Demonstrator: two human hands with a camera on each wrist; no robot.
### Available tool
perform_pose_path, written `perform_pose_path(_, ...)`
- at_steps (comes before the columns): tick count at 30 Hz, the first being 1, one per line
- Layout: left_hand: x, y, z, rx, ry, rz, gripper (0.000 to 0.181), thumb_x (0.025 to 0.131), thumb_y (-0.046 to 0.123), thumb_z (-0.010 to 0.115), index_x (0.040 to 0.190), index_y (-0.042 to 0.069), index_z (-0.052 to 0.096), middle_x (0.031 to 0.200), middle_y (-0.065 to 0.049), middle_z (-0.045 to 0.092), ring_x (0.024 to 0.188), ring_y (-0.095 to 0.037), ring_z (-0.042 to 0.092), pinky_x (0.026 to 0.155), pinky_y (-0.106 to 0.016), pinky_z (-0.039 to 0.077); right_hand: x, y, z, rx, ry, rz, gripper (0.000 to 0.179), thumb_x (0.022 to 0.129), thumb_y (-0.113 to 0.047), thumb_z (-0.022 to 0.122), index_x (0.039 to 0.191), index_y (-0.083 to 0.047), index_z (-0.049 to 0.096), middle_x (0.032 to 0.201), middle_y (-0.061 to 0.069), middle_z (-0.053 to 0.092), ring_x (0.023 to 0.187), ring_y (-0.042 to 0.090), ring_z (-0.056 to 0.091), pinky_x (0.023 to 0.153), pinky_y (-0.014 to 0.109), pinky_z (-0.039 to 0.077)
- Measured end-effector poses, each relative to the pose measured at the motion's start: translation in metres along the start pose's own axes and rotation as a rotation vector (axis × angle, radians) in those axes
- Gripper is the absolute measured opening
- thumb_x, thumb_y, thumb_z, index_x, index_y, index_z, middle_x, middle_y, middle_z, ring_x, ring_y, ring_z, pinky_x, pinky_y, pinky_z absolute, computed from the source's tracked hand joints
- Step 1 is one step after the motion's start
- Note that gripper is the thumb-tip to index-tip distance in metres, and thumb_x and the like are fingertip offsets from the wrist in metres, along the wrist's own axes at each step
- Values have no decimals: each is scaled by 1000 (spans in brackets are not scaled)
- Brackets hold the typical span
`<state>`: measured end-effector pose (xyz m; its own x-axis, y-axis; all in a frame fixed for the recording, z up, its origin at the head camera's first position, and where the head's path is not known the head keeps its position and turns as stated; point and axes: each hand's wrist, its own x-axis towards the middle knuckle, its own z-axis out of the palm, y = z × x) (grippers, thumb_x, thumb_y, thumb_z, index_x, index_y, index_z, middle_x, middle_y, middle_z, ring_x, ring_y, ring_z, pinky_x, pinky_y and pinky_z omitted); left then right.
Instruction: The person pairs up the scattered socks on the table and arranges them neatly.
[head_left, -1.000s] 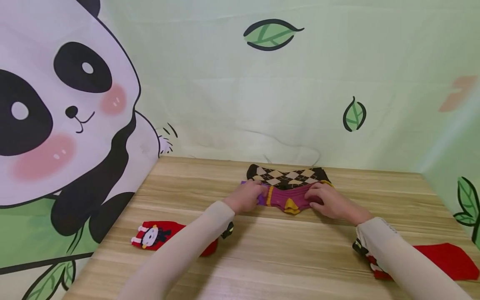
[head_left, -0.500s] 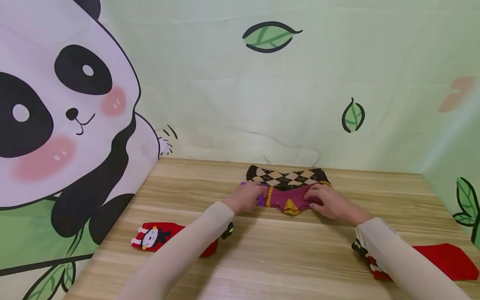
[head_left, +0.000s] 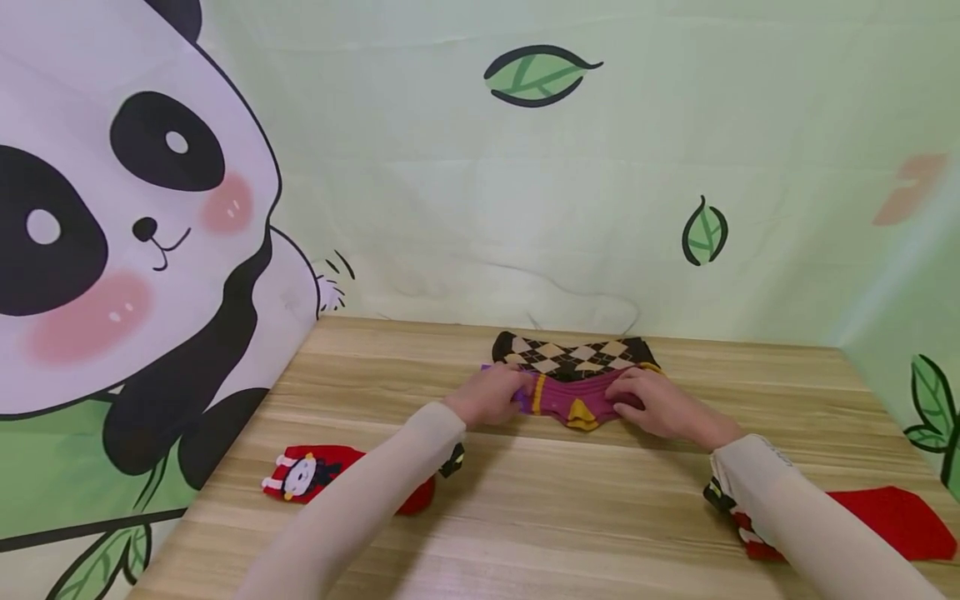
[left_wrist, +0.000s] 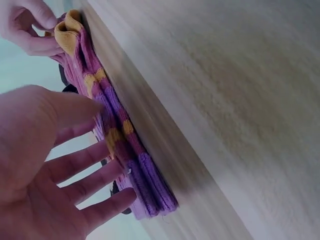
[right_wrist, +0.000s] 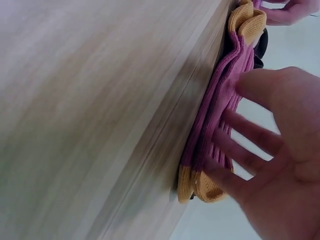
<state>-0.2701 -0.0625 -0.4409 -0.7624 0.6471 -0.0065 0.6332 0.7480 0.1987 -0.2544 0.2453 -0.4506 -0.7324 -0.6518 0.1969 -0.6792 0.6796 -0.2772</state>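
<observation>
Two magenta socks with yellow heels and toes and purple striped cuffs [head_left: 558, 396] lie one on the other on the table. My left hand [head_left: 489, 395] rests its fingertips on the cuff end, the fingers spread and only slightly bent in the left wrist view. At the foot end, my right hand [head_left: 663, 406] touches the magenta ribbed part [right_wrist: 212, 115] with thumb and fingertips, the fingers extended and apart. Just behind them lies a black sock with beige diamonds [head_left: 558, 354], along the socks' far edge.
A red sock with a white animal face [head_left: 300, 475] lies at the left, partly hidden by my left forearm. Another red sock [head_left: 892, 521] lies under my right forearm. The wooden table [head_left: 562, 517] meets a panda-and-leaf printed backdrop [head_left: 420, 208] at its back edge.
Hardly anything differs. Both hands stay on the magenta socks, with the right hand shifted very slightly to the left.
</observation>
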Motion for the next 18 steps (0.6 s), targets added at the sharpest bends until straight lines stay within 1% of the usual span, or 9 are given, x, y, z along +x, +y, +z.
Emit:
perform_pose_path(4, -3, -3, -2, -69, 17, 1, 30, 99, 19, 68, 127, 8, 64, 109, -5, 69, 91, -15, 63, 82, -28, 53, 4, -3, -3, -3, 37, -20, 12, 95, -10, 72, 105, -6, 76, 107, 8, 70, 98, 26, 66, 90, 49, 55)
perform_pose_path(7, -5, -7, -2, -75, 47, 19, 32, 100, 22, 66, 129, 7, 63, 107, -4, 69, 88, -13, 60, 78, -26, 52, 8, -8, -6, -16, 37, -21, 11, 96, -13, 72, 104, -8, 77, 104, 4, 70, 91, 19, 64, 85, 45, 56)
perform_pose_path(10, -10, -10, -4, -67, 81, 38, 33, 101, 23, 66, 130, 7, 63, 105, -4, 68, 87, -14, 59, 76, -28, 52, 10, -13, -8, -23, 32, -7, 13, 96, -15, 72, 106, -8, 76, 102, 2, 69, 89, 17, 63, 83, 43, 56)
perform_pose_path(13, -16, -10, -10, -77, 114, 33, 38, 100, 23, 68, 134, 7, 61, 107, -8, 68, 91, -19, 60, 78, -34, 53, 13, -18, -8, -26, 40, 19, 20, 97, -17, 72, 114, -7, 75, 106, 4, 70, 94, 20, 64, 86, 45, 56)
perform_pose_path(18, -27, -12, -19, -105, 148, -16, 43, 100, 22, 68, 139, 10, 57, 121, -16, 67, 105, -28, 64, 89, -44, 54, 18, -30, -8, -11, 52, 35, 33, 98, -20, 71, 129, -7, 70, 122, 12, 69, 110, 30, 65, 96, 51, 53)
